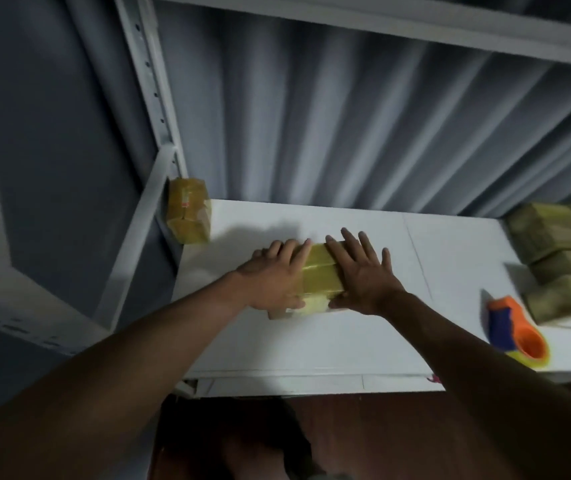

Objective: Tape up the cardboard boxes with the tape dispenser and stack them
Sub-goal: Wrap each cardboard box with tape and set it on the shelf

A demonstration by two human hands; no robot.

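Box (pixel 320 271) wrapped in yellowish tape sits mid-table (pixel 346 341) between my hands: left hand (pixel 273 275) and right hand (pixel 360 271) both press flat, fingers straight. I see the tape dispenser (pixel 516 327) near stacked boxes (pixel 561 258) at right.

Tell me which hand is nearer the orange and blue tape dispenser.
Right. The right hand lies flat on the box at the shelf's middle, on the side facing the tape dispenser. The left hand presses the box's far side, farther away.
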